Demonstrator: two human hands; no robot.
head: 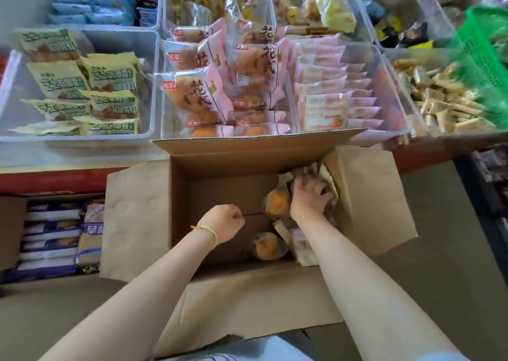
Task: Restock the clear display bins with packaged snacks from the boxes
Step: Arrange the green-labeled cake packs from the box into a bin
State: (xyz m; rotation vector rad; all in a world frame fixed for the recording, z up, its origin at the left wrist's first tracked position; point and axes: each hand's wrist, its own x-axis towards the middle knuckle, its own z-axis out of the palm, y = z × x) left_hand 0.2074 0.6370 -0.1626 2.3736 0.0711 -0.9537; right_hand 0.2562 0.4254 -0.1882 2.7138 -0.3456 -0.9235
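1. Reaching into the open cardboard box (228, 168) with both arms, box sitting on the floor right below the row of clear bins.
2. Right hand (309, 198) digging into the far right corner of the box, fingers curling round a clear-wrapped bun packet (327, 179) up there. Looking like a proper grip, though a bit blurry.
3. Left hand (224, 222) hovering over the bare box floor, fingers curled into a loose fist, holding nothing as far as visible. Yellow string bracelet (210, 231) hanging on that wrist.
4. Box running nearly empty: just a few buns remaining along the right side, like the round one (277, 202) beside the right hand and another (268, 246) nearer the body, plus some flat wrappers.
5. Middle bin (165, 105) with the pink bun packs (192, 91) already looking well stocked, stacked almost to the rim, so probably getting close to done with this box.
6. Left bin (152, 58) of yellow-green packets (112, 76) sitting maybe half full.
7. Second box (11, 231) waiting down at the left, packed with blue-and-white packs (52, 239), seemingly untouched, so plenty of restocking remaining.
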